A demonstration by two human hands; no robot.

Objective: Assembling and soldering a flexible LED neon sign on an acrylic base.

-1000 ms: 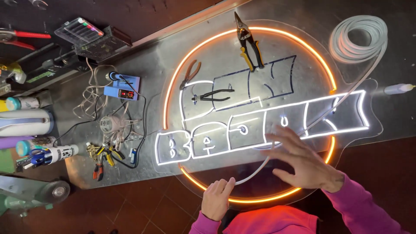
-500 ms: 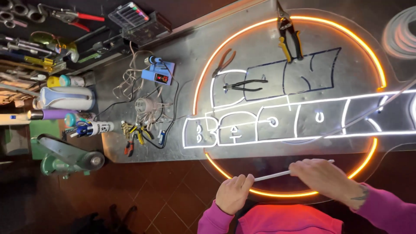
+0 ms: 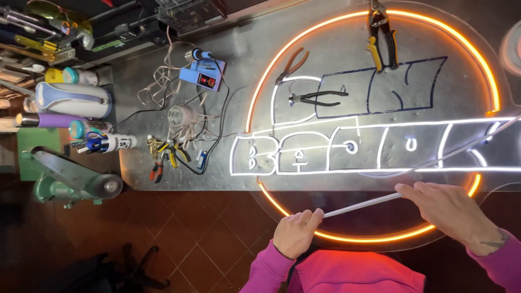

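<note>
Metal covers the long workbench [image 3: 163, 179], grey and dull. At its left end stand spray cans and bottles [image 3: 70, 100], smooth cylinders, and below them a green bench grinder [image 3: 65, 182]. Further right lies a small blue soldering station [image 3: 203, 73] among tangled thin wires [image 3: 179, 122], then little pliers with coloured handles [image 3: 163, 157].

Next comes the round sign panel [image 3: 477, 38], clear plastic with a glowing orange ring [image 3: 304, 35]. White glowing strips [image 3: 325, 149] already fill the lower row of letters, but the upper shapes are only dark empty grooves [image 3: 380, 89], so I judge the work partly done. Black pliers [image 3: 317, 97] and yellow-handled snips [image 3: 380, 38] rest on the panel.

Near the front edge, the left hand [image 3: 296, 233] is closed around the end of a thin white flexible strip [image 3: 361, 205]. This strip runs up and right to the right hand [image 3: 448, 209], whose fingers pinch it. Both hands are well apart, and the strip is stretched straight between them.
</note>
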